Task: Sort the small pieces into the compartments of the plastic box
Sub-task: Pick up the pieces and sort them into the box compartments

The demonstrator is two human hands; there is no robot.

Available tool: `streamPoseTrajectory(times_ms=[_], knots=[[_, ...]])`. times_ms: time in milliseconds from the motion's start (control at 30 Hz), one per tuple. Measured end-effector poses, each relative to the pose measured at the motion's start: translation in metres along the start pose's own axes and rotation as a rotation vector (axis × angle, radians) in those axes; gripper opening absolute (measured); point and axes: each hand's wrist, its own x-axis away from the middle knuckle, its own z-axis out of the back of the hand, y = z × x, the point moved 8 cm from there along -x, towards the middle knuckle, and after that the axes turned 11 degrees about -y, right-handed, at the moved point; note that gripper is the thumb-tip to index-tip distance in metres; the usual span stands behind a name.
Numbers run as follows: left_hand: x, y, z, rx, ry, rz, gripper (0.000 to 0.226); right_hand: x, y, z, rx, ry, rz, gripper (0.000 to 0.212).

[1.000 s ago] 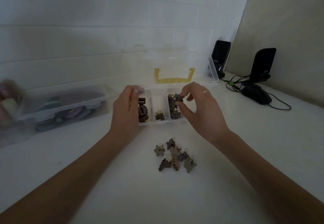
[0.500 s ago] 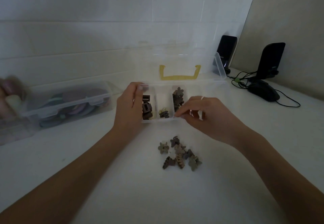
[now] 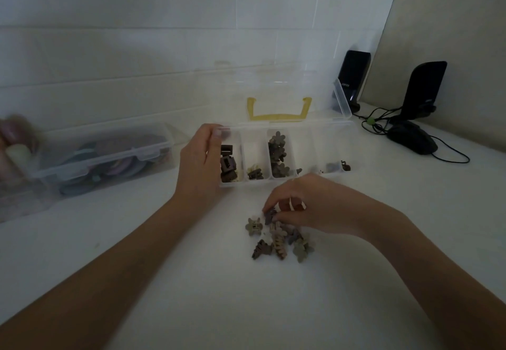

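- A second ago the right hand (image 3: 315, 204) was up over the plastic box (image 3: 284, 182), pinching a piece above the third compartment; half a second ago it was drawing back over the front wall. Now it is down at the loose pile of small pieces (image 3: 279, 237) on the white table (image 3: 191, 295), thumb and forefinger pinching a dark purplish piece (image 3: 270, 215) at the pile's far edge.
- The left hand (image 3: 202, 158) has stayed at the box's left end, fingers curled over the rim, holding it.
- The box lies crosswise, its long axis running left to right, with its compartments in a row; the clear lid (image 3: 276, 95) stands open behind it, with a yellow handle (image 3: 279, 113).
- The box is clear, thin-walled plastic. The left compartment holds dark blocky clips, the next a few pale ones, the third flower-shaped ones; the right end is too dim to tell.
- The loose pieces look like tiny matt claw clips, several flower-shaped, in dull grey, brown and tan.
- Left of the box sits a closed translucent container (image 3: 104, 158); a black mouse (image 3: 412, 139) lies at the right.
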Motion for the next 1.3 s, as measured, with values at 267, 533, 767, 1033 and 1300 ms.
streamPoseTrajectory(times_ms=[267,533,767,1033,1300], knots=[[-0.001,-0.003,0.0,0.018,0.008,0.007,0.021,0.005,-0.004,0.018,-0.248,0.262,0.139,0.013],[-0.003,0.0,0.002,0.002,-0.01,-0.024,0.022,0.052,0.05,0.077,-0.323,0.895,-0.038,0.012],[-0.001,0.004,0.002,0.039,0.007,-0.034,0.025,0.053,0.071,0.073,-0.224,0.906,-0.151,0.01],[0.0,0.001,0.002,0.076,0.008,0.007,0.024,0.05,0.064,0.069,-0.079,0.886,-0.169,0.015],[-0.001,0.002,0.003,0.042,0.009,0.0,0.026,0.032,0.012,0.052,-0.12,0.603,0.056,0.017]])
